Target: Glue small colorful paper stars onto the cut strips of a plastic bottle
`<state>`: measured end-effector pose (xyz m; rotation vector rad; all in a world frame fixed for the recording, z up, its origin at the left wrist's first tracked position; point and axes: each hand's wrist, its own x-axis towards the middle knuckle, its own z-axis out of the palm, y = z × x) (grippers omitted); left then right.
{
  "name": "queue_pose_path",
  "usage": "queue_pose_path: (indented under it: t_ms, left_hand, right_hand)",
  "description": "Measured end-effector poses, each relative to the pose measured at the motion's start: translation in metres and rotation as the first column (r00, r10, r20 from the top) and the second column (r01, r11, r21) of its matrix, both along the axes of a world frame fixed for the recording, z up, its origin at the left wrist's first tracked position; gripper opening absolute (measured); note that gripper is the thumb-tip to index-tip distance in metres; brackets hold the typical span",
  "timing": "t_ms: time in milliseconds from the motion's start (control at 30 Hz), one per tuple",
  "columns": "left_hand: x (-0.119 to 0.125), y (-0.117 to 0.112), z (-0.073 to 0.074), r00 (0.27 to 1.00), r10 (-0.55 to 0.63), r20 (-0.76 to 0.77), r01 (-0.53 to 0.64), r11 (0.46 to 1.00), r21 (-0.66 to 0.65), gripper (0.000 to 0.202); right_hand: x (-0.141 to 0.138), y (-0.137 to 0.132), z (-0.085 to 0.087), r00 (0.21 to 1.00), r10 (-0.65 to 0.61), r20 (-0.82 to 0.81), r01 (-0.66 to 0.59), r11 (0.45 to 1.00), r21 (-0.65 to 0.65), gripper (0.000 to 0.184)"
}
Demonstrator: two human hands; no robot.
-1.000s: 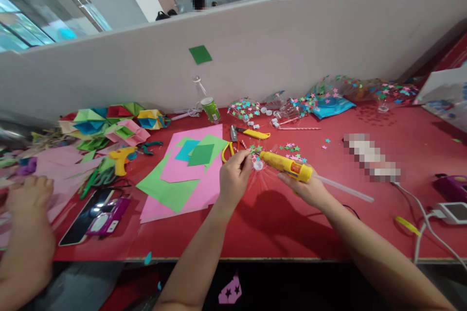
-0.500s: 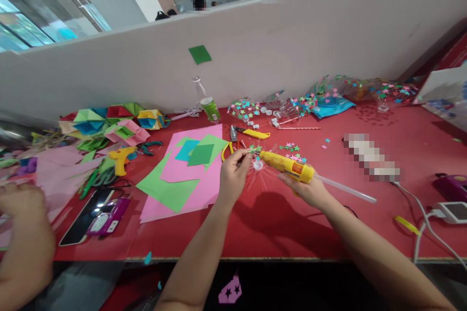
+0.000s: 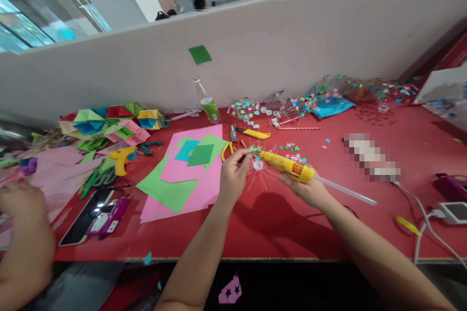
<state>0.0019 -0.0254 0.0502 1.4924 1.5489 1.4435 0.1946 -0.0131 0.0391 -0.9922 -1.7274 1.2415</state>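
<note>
My right hand [image 3: 308, 189] grips a yellow glue gun [image 3: 286, 165] with a clear glue stick [image 3: 345, 190] poking out behind it. Its nozzle points left at a small clear plastic piece [image 3: 257, 165]. My left hand [image 3: 233, 177] pinches that clear piece, which has thin transparent strips fanning out over the red table [image 3: 277, 223]. Small coloured paper stars [image 3: 292, 148] lie scattered just beyond the gun.
Pink and green paper sheets [image 3: 182, 175] lie left of my left hand, with yellow-handled pliers [image 3: 251, 132] behind. Folded paper shapes [image 3: 116, 124], a second glue gun [image 3: 120, 159] and a phone [image 3: 89, 214] sit further left. Another person's hand [image 3: 22, 223] works at far left. Cables and a charger [image 3: 450, 211] lie right.
My hands and the glue gun have stayed almost still. The other person's hand at far left has shifted slightly lower and to the left.
</note>
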Motion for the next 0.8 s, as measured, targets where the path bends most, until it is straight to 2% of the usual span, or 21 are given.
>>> queue_pose_path:
  t_ms: [233,500,800]
  left_hand:
    - [-0.0002,0.0002,-0.0005,1.000,0.006,-0.020,-0.006,1.000,0.007,0.016]
    - [-0.0002,0.0002,-0.0008,1.000,-0.003,-0.021,0.003,1.000,0.025,0.015]
    - [-0.0018,-0.0035,0.0008,0.992,-0.008,-0.130,0.021,0.995,0.099,0.016]
  right_hand:
    - [0.0006,0.0015,-0.0049,1.000,-0.005,-0.005,0.005,1.000,0.002,0.025]
    - [0.0012,0.0006,-0.0018,1.000,0.005,-0.013,-0.005,1.000,-0.015,0.027]
    - [0.0015,0.0009,0.0021,1.000,0.013,-0.015,-0.013,0.998,-0.063,0.027]
